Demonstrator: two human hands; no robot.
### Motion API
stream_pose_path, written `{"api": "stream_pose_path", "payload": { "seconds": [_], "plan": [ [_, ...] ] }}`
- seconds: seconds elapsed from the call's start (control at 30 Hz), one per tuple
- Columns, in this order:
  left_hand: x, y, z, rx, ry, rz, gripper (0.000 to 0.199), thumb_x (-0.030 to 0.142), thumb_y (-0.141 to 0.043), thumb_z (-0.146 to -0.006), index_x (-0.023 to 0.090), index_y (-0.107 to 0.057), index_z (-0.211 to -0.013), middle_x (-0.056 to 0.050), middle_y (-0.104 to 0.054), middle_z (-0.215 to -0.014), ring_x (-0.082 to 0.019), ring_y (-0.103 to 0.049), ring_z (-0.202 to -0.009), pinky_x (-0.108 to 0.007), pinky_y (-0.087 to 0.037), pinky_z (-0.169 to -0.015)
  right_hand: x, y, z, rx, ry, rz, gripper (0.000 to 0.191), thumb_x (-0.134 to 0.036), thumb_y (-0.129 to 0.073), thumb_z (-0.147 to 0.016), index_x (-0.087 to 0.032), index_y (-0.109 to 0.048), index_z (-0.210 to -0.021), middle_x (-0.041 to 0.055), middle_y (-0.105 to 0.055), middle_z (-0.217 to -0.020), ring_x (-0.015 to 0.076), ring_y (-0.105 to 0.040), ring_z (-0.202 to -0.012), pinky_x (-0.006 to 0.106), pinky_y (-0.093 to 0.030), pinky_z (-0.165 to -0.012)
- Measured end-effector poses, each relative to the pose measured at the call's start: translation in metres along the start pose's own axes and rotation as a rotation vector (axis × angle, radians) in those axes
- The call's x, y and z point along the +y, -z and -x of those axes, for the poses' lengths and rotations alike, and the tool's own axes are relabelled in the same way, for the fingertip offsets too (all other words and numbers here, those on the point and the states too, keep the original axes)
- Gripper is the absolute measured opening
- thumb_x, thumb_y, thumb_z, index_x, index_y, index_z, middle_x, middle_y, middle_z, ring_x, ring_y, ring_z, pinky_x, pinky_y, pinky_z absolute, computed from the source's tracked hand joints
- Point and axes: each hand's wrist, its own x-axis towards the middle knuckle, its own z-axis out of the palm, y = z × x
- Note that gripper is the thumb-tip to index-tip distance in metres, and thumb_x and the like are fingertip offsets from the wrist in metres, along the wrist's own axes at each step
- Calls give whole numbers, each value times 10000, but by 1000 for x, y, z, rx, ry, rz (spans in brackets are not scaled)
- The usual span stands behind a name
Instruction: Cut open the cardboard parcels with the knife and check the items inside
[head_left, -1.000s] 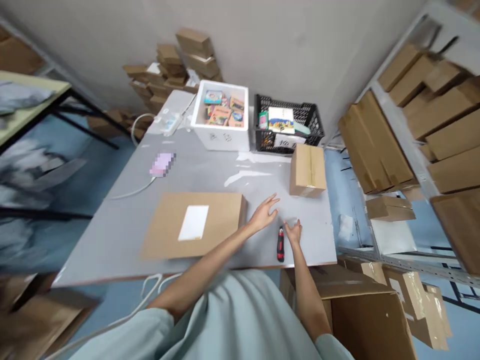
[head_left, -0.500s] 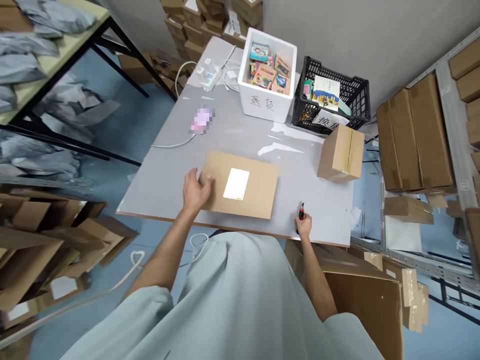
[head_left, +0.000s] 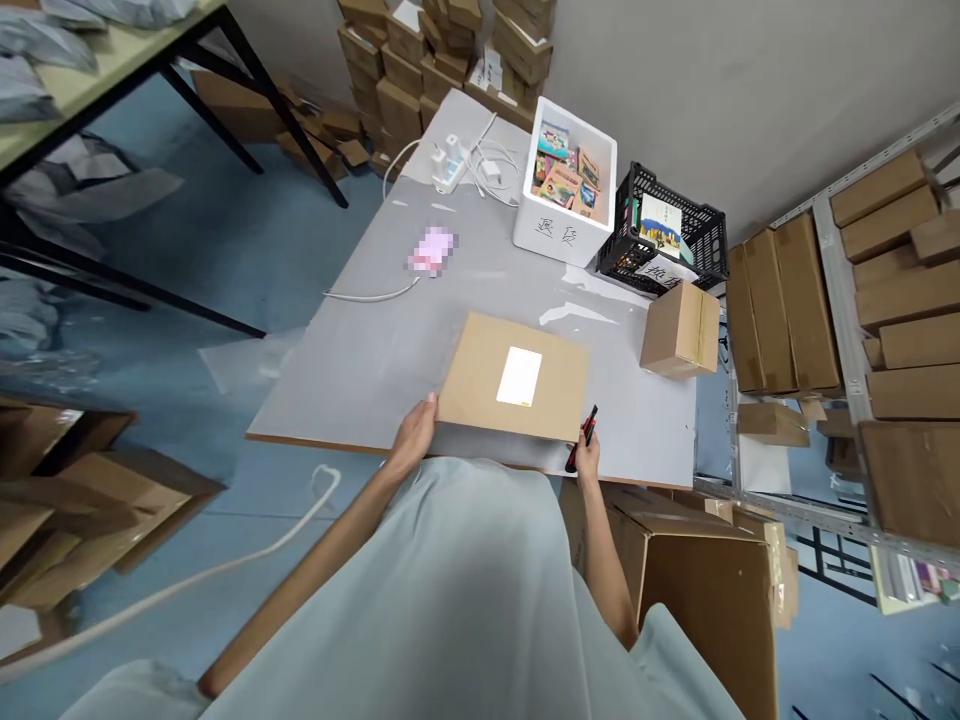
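A flat cardboard box (head_left: 472, 375) with a white label (head_left: 519, 376) lies at the front of the grey table. My left hand (head_left: 415, 432) grips its near left corner, with the fingers partly hidden under the edge. At the near right corner, my right hand (head_left: 589, 458) is closed round a red and black utility knife (head_left: 589, 428) that points up and away from me. That hand is close against the box; whether it also grips the cardboard I cannot tell.
On the table (head_left: 360, 380) stand a small carton (head_left: 679, 330), a black crate (head_left: 705, 235) and a white foam box (head_left: 559, 230) of packets. A power strip (head_left: 450, 175) and a blurred pink item (head_left: 433, 250) lie at the left. A large open carton (head_left: 705, 600) stands below on the right.
My left hand has moved from the box's left side to its near left corner. My right hand, still holding the utility knife, has come left to the box's near right corner. The view has shifted.
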Motion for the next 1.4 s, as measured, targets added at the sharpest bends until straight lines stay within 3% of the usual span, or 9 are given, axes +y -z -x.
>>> {"api": "stream_pose_path", "payload": {
  "seconds": [0.2, 0.3, 0.4, 0.63, 0.8, 0.9, 1.0, 1.17, 1.4],
  "plan": [
    [38, 22, 3, -26, -312, 70, 661, 698, -613, -1025, 170, -772, -1390, -154, -782, -1433, -339, -751, -1305, -496, -578, -1217, -61, 29, 9, 98, 63, -8, 707, -687, -617, -913, -142, -704, -1354, 118, -819, -1109, 242, -810, -1007, 309, -667, -761],
    [66, 27, 4, 42, -521, 74, 586, 585, -725, -968, 201, -785, -1406, -121, -780, -1400, -291, -787, -1196, -475, -629, -1167, -100, 46, 8, 144, 160, 9, 661, -661, -623, -949, -153, -697, -1366, 119, -836, -1111, 230, -819, -975, 295, -660, -744],
    [81, 28, 4, 47, -580, 78, 491, 530, -724, -974, 230, -817, -1351, -97, -782, -1315, -269, -800, -1129, -464, -665, -1124, -130, 56, 8, 159, 210, 127, 572, -630, -622, -971, -160, -713, -1283, 102, -842, -1025, 211, -808, -826, 280, -636, -665],
    [59, 18, 10, -13, -481, 100, 503, 482, -781, -936, 227, -814, -1368, -90, -777, -1257, -254, -823, -1047, -439, -703, -1058, -157, 60, 2, 100, 151, 403, 481, -642, -542, -985, -191, -657, -1106, 92, -817, -946, 203, -777, -755, 276, -607, -626],
    [51, 9, 6, -24, -547, 145, 642, 459, -773, -965, 226, -682, -1556, -126, -735, -1394, -273, -790, -1170, -453, -691, -1063, -192, 61, -7, 96, 227, 590, 402, -518, -454, -1055, -185, -633, -1192, 120, -824, -1029, 208, -779, -770, 305, -595, -717],
    [51, 10, -3, -67, -619, 128, 596, 475, -737, -1008, 272, -661, -1563, -138, -651, -1560, -322, -677, -1433, -509, -640, -1161, -225, 42, 2, 46, 399, 754, 395, -431, -387, -1103, -176, -640, -1268, 132, -816, -1043, 240, -783, -853, 328, -573, -796],
    [50, 15, -10, -161, -653, 109, 543, 517, -711, -1030, 289, -678, -1521, -136, -573, -1676, -346, -533, -1609, -561, -567, -1256, -257, 2, 25, -281, 578, 877, 443, -463, -355, -1170, -193, -633, -1384, 102, -823, -1038, 244, -756, -830, 314, -533, -792],
    [47, 24, -13, -295, -650, 161, 627, 599, -709, -1029, 258, -659, -1553, -154, -556, -1711, -368, -520, -1623, -588, -556, -1267, -286, -72, 60, -766, 800, 1133, 458, -531, -365, -1237, -247, -696, -1379, 84, -851, -1110, 258, -789, -976, 292, -474, -853],
    [47, 22, -12, -298, -638, 175, 638, 615, -704, -1024, 257, -667, -1550, -158, -548, -1721, -379, -517, -1625, -582, -564, -1257, -298, -101, 63, -906, 797, 1378, 436, -528, -395, -1244, -250, -719, -1330, 85, -868, -1093, 274, -792, -982, 297, -423, -802]
  ]
}}
